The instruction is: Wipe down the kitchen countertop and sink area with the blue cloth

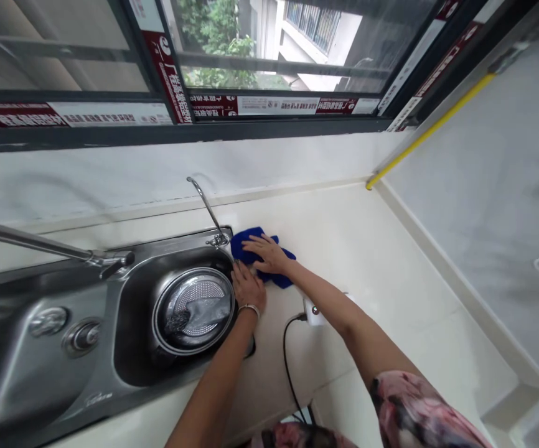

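Observation:
A crumpled blue cloth [245, 245] lies on the pale countertop against the right end of the steel sink. My right hand [270, 254] rests flat on top of it, fingers stretched out and slightly apart, pressing rather than gripping. Just below, my left hand [249, 287], with a bracelet on its wrist, lies palm down on the sink's right rim. Its fingers are extended and their tips touch the cloth's lower left edge. In the right-hand basin [132, 323] sits a round metal strainer [197, 287] with wet-looking grey material inside, partly blurred.
A thin curved tap [206, 204] rises behind the basin's right corner, and a larger faucet [64, 247] reaches in from the left. A white device [315, 313] with a black cable [285, 354] lies near my right forearm. A yellow pipe [431, 134] runs along the right wall.

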`<state>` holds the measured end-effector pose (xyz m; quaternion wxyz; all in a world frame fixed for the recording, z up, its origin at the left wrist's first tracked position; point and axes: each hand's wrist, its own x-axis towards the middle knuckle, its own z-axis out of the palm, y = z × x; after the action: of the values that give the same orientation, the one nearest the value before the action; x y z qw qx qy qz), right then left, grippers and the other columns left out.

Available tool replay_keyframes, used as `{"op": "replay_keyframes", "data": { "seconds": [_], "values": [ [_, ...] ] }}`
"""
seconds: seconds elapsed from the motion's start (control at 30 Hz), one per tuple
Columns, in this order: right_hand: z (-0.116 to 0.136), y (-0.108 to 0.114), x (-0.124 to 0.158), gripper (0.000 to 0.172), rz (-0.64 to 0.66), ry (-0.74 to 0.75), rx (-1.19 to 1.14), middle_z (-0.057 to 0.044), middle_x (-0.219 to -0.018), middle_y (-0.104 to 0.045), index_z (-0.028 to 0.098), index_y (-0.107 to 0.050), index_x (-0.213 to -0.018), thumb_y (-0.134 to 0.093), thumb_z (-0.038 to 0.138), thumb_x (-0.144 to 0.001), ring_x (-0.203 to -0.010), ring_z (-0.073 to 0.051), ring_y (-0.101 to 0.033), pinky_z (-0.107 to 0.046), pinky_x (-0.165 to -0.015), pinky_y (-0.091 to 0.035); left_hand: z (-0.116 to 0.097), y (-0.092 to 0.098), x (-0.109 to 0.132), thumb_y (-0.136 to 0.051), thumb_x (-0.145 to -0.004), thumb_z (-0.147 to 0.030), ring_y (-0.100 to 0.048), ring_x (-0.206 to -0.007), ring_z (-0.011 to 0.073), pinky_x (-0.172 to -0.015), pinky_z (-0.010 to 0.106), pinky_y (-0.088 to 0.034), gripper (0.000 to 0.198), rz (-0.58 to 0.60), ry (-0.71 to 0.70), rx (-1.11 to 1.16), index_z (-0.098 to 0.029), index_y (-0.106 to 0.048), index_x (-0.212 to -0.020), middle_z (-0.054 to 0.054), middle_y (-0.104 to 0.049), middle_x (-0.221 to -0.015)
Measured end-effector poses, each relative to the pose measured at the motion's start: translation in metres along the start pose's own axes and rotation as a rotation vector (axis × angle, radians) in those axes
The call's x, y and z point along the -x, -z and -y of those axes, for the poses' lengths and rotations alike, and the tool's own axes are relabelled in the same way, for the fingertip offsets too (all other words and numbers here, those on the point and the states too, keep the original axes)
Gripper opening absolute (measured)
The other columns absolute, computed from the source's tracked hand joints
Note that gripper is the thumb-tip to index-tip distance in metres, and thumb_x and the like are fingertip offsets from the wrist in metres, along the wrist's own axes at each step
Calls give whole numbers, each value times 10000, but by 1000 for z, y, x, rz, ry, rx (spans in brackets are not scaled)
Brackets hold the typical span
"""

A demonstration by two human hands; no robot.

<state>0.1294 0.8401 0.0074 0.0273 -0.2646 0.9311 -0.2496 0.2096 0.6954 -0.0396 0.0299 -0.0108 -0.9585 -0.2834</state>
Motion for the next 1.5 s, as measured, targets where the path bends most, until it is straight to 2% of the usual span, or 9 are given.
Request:
{"op": "replay_keyframes", "data": {
  "seconds": [0.13,0.23,0.43,0.73,0.83,1.03,1.13,1.27,1.5],
  "values": [
    [-5,13,31,550,129,78,-94,-71,-1557,-531,263,-566,-1452,-620,287,-905,-1537,-251,-339,-535,-1279,-164,1,1,0,-394,-953,-271,-305,-1501,415,-1198,560,-351,702,-15,-19,3,112,-341,-1539,328,-303,-1603],
    [-9,17,26,611,147,75,-72,-76,-1607,-468,257,-516,-1497,-619,272,-894,-1558,-255,-295,-540,-1284,-154,0,0,-1,-369,-962,-286,-318,-1491,422,-1186,569,-362,695,-34,-15,-6,107,-353,-1534,328,-320,-1593],
    [-19,4,-34,644,-36,-84,51,-101,-1650,-394,188,-476,-1516,-605,265,-890,-1563,-289,-273,-549,-1292,-149,2,-2,-1,-347,-976,-302,-324,-1494,414,-1187,557,-368,691,-56,-18,-24,86,-349,-1547,322,-332,-1586],
    [-44,-3,-121,653,-154,-223,83,-90,-1642,-410,189,-481,-1510,-624,323,-887,-1546,-289,-300,-541,-1290,-154,10,-6,3,-303,-1004,-321,-297,-1516,386,-1212,531,-351,680,-84,-58,-31,74,-323,-1557,309,-312,-1600],
    [-65,6,-116,641,-202,-222,81,-84,-1619,-448,181,-503,-1499,-607,308,-879,-1524,-280,-345,-517,-1292,-167,13,-5,3,-289,-1014,-318,-279,-1528,368,-1218,511,-351,673,-75,-66,-44,75,-311,-1560,308,-304,-1603],
    [-121,43,-63,619,-267,-313,110,-86,-1572,-509,184,-536,-1477,-578,316,-874,-1495,-276,-395,-508,-1272,-226,12,1,3,-305,-1014,-299,-281,-1525,375,-1223,518,-340,669,-29,-77,-48,101,-316,-1550,334,-281,-1601],
    [-134,53,-45,613,-285,-365,145,-86,-1564,-517,179,-536,-1473,-556,316,-876,-1490,-269,-401,-496,-1268,-234,10,1,5,-313,-1011,-300,-280,-1526,369,-1214,525,-351,670,-27,-51,-50,82,-311,-1561,320,-292,-1604],
    [-127,47,-44,605,-358,-457,202,-109,-1562,-514,147,-527,-1469,-507,314,-888,-1486,-272,-395,-488,-1257,-231,8,-1,7,-320,-1009,-297,-294,-1520,371,-1221,530,-336,658,-40,-40,-45,65,-332,-1559,302,-320,-1600],
    [-84,23,-71,641,-425,-661,301,-192,-1578,-467,97,-488,-1478,-456,320,-878,-1455,-364,-379,-569,-1159,-291,4,1,7,-332,-1000,-284,-301,-1510,408,-1189,555,-366,663,-11,-11,-24,60,-331,-1568,297,-298,-1617]
  ]
}}
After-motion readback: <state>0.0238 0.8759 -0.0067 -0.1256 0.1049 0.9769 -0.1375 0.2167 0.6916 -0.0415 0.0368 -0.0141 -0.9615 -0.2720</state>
